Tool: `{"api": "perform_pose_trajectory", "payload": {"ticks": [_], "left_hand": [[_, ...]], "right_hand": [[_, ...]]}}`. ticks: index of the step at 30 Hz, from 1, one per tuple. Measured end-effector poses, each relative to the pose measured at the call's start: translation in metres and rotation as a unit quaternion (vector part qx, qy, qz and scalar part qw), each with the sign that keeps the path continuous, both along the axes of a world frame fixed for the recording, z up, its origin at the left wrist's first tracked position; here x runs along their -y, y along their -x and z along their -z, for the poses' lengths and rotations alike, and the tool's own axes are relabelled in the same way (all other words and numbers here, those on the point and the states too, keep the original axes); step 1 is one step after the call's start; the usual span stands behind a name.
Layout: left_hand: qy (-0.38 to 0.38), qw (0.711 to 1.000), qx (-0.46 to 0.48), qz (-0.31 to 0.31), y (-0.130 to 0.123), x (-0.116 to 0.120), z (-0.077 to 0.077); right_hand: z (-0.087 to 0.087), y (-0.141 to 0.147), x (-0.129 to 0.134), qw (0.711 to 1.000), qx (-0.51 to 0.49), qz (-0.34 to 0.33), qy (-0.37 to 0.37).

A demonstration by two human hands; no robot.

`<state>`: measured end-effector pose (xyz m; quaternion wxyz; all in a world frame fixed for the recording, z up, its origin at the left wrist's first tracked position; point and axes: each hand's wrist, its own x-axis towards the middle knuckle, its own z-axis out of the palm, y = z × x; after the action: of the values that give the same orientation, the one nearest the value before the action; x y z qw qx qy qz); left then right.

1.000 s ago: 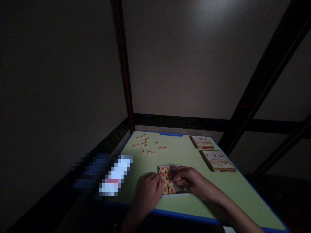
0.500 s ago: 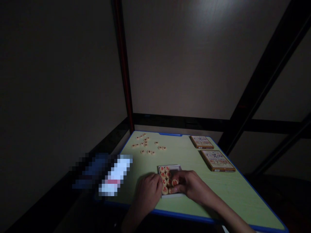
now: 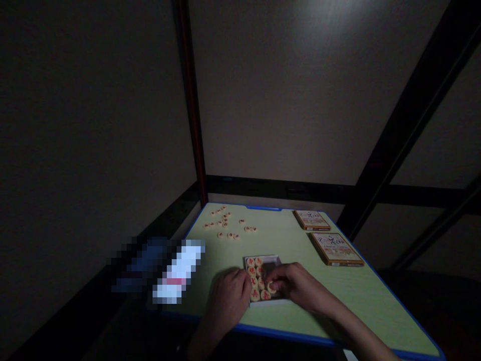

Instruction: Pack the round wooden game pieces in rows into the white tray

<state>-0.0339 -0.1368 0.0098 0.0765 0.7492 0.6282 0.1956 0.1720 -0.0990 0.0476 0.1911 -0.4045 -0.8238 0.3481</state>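
disc (image 3: pixel 271 289) partly behind right hand (image 3: pixel 298 286)

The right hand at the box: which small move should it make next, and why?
Probably the right hand should settle the held piece flat in the box and release it: the fingers pinch it beside two columns of red-marked pieces, space shows right of them, and the left hand rests at the left wall.

A pale-green table (image 3: pixel 281 243) edged in blue stands in dim light; behind it rises a grey wall (image 3: pixel 278 110), crossed low by a dark band (image 3: pixel 263 187); left of the table, a darker wall (image 3: pixel 93 125); beyond the table's far-left corner, a reddish upright post (image 3: pixel 193 115); beyond its right side, a black slanting beam (image 3: pixel 417 100); high above it, a soft glow (image 3: pixel 330 12).
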Motion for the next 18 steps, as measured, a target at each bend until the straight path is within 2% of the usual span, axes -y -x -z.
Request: {"api": "perform_pose_trajectory", "payload": {"ticks": [3,8,14,18], "left_hand": [[0.003,1.0,0.0,0.004,0.0,0.001,-0.002],[0.008,1.0,-0.003,-0.004,-0.002,0.0,-0.004],[0.001,1.0,-0.003,0.002,-0.001,-0.001,0.0],[-0.006,1.0,-0.002,0.006,0.0,0.0,0.001]], "right_hand": [[0.006,0.001,0.0,1.0,-0.013,0.015,0.023],[0.006,0.007,-0.001,0.999,0.036,0.028,0.021],[0.007,0.012,-0.001,0.997,-0.011,0.028,0.064],[0.009,0.01,0.001,0.999,-0.004,0.027,0.027]]}}
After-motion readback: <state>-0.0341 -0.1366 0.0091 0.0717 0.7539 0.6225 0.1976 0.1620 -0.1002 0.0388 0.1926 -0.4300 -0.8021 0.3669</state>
